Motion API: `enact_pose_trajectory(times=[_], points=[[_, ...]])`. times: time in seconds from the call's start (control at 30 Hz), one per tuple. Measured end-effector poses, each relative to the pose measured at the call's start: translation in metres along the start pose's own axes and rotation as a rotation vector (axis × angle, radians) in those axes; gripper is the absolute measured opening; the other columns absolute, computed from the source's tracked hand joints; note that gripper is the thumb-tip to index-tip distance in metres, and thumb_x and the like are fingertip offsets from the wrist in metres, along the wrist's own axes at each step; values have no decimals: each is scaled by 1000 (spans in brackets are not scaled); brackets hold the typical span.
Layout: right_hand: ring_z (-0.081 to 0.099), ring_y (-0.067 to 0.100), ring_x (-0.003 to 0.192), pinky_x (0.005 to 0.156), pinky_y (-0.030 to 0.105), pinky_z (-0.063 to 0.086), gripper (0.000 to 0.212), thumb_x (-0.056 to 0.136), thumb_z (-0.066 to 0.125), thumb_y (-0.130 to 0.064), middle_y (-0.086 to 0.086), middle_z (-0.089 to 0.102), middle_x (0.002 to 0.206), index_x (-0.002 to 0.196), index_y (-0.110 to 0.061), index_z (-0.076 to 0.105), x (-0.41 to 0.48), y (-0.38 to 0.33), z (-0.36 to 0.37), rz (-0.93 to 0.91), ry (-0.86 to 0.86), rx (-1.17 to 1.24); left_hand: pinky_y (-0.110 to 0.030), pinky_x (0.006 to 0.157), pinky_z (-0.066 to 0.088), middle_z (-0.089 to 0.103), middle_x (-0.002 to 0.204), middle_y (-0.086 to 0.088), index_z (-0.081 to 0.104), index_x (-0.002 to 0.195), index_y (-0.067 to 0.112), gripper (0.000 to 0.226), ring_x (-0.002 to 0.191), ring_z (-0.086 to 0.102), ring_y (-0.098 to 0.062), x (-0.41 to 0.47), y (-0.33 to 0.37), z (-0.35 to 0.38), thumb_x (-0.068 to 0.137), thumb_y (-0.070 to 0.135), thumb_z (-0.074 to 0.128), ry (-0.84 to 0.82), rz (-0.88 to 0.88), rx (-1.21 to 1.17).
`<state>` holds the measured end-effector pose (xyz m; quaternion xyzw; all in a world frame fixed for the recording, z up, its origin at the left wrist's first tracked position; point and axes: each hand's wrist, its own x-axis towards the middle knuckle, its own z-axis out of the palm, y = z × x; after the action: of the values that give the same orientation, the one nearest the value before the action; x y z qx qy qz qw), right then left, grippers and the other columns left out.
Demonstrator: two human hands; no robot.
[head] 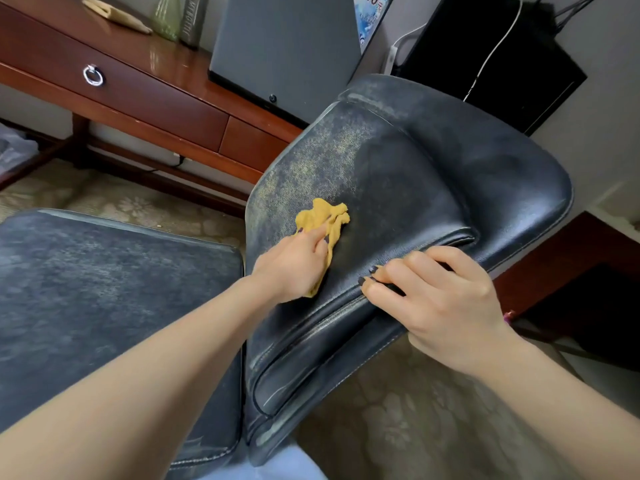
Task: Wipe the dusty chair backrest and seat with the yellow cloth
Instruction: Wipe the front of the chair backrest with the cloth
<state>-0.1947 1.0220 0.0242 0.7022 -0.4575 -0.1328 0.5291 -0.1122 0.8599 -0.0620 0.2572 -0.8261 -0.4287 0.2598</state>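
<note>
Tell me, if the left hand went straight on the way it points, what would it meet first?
More backrest: the left hand holds the yellow cloth against it, pointing up and right across the leather. Its far rim probably comes next; depth beyond is unclear.

Left forearm [156, 358] was bare and stretched forward, wrist nearly straight. Left hand [294, 265] lay palm down, fingers bunched into the yellow cloth [323, 216] and pressing it against the backrest [415, 168]. Right forearm [571, 393] was bare and angled inward. Right hand [440, 303] gripped the backrest's edge, fingers curled over it; the thumb's position could not be confirmed. Nails on both hands were dark.
</note>
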Motion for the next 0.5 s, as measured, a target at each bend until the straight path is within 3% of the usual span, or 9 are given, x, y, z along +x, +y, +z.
enact_pose_trajectory(times=[0.1,0.2,0.37,0.5], points=[[51,19,61,73,27,37,21,77,60,-1,-4,57,70,77,-21,64,-1,1,0,-7,7,-2,-43,87,42,53,90,-5,42,81,24,25,92,48,-31,6,-9,4,99,24,25,18,-51,-21],[52,19,61,73,27,38,21,76,61,0,-4,57,69,76,-21,64,-1,-1,0,-2,15,-5,-42,83,43,50,83,-6,35,68,23,32,88,48,-33,9,-20,7,99,24,26,62,-96,-38],[54,19,62,74,28,38,24,78,57,0,-4,59,69,76,-22,66,-1,-3,0,29,39,-5,-45,87,43,58,93,-19,33,71,25,29,88,50,-40,0,-44,15,100,21,28,105,-181,-69],[54,18,63,75,27,37,23,75,61,0,-5,59,71,77,-22,65,-1,-2,0,31,28,-11,-36,79,37,60,96,-18,49,87,17,26,87,50,-37,-21,-59,24,100,17,27,109,-251,-129]])
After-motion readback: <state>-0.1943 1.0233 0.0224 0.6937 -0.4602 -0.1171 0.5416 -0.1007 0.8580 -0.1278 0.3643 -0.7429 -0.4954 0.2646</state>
